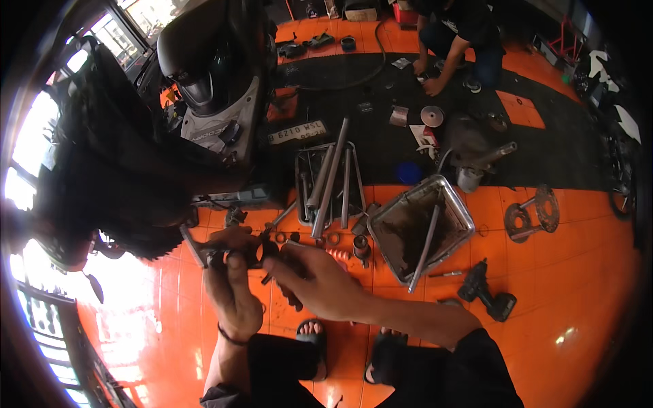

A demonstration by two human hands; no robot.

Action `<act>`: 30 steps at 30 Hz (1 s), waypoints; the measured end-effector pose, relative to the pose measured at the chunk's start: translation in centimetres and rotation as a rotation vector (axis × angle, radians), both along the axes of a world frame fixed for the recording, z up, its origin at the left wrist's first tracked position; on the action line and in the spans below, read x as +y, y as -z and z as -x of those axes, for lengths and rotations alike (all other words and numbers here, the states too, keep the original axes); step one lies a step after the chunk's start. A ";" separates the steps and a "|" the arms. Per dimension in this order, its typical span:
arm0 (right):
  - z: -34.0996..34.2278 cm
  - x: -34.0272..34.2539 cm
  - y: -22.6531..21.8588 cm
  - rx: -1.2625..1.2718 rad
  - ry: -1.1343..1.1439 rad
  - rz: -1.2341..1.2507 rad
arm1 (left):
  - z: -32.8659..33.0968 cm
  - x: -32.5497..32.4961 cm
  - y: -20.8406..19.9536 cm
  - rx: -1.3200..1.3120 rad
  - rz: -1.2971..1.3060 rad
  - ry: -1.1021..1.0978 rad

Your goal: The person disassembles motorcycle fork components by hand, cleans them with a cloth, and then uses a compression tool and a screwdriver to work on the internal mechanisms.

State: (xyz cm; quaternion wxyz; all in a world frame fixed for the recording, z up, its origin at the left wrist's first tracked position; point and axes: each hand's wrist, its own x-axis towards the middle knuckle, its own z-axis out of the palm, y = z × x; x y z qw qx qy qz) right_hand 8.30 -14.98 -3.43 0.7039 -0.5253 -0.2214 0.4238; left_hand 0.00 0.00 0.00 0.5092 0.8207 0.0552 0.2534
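My left hand [235,299] is closed around a dark metal part [257,264] with a flat plate-like end at its left; its exact kind is hard to make out. From the right, my right hand [325,284] reaches across with bent fingers pressed to the same part, near a round opening. Just beyond my hands, several small rings [333,239], a short metal cylinder [361,250] and a red-and-white coiled piece [338,254] lie on the orange floor. Long metal tubes [330,180] rest across a metal tray [299,194].
A dirty metal basin [468,216] with a rod leaning in it stands right of the tray. Nearer lies a cordless drill [484,292]; farther right, rusty round plates [546,209]. A scooter [204,75] fills the left. A crouching co-worker [462,34] handles something on the black mat [558,149].
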 end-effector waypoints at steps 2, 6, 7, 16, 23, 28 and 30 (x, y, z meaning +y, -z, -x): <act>-0.3 -1.8 -2.0 -0.286 0.052 0.036 | -0.7 -0.9 -0.7 -0.078 0.064 0.041; 2.6 -0.6 5.8 -0.796 0.198 -0.007 | 1.3 1.2 4.4 0.114 -0.296 0.166; 2.4 0.0 6.0 -0.812 0.241 0.001 | 0.1 1.9 4.7 0.112 -0.224 0.225; 1.8 -2.0 7.2 -0.916 0.234 -0.017 | 0.9 6.1 7.0 0.027 -0.012 0.639; 0.6 -1.6 7.6 -0.989 0.334 -0.123 | 0.6 5.8 5.9 -0.109 -0.286 0.512; 1.1 -0.9 7.9 -0.127 0.170 -0.044 | 0.9 6.3 6.6 -0.225 -0.452 0.424; 0.8 -1.0 8.2 0.262 0.034 -0.023 | 0.8 6.5 6.5 -0.231 -0.512 0.396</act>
